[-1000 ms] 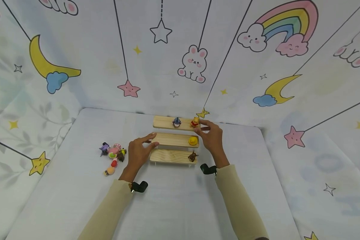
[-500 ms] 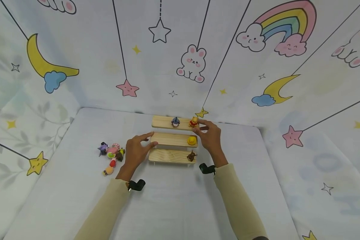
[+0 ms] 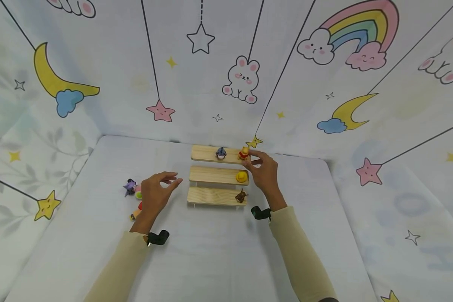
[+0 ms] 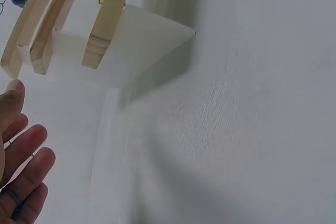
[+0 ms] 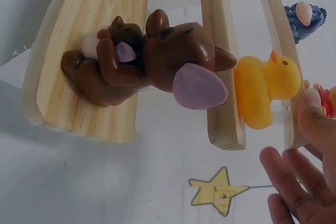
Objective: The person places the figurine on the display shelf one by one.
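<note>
No readable writing or brand marks anywhere. Three-step wooden shelf (image 3: 217,176) stands near the back of a pale cloth-covered table (image 3: 219,251). Right hand (image 3: 265,172) at the top step's right end, thumb and fingers pinching the small yellow-and-red bear figure (image 3: 243,153). On the same step, a blue figure (image 3: 221,153); middle step, a yellow duck (image 3: 242,176); bottom step, a brown figure (image 3: 241,196). Left hand (image 3: 154,193) hovers, fingers loosely spread, holding nothing, over a pile of small figures (image 3: 134,191) left of the shelf. Backdrop sheets printed with stars, moons, a rabbit and a rainbow.
</note>
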Demonstrator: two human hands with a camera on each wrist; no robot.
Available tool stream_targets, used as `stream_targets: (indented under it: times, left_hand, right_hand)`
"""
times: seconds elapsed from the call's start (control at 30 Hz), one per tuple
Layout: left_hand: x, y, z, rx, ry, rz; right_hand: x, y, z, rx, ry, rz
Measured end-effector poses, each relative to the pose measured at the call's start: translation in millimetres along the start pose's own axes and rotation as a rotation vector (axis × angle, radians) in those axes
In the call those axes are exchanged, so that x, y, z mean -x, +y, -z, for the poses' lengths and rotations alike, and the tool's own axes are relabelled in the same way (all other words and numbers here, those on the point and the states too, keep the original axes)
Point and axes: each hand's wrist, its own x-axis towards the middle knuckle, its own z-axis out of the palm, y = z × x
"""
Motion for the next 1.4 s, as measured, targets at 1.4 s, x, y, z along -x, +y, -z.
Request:
stream_targets:
  times: [1.4]
  left_hand:
    - [27.0,-70.5,88.5,-0.269,0.180,0.131]
  right_hand:
    - [1.9,3.8,-0.6,-0.017,0.013,0.062]
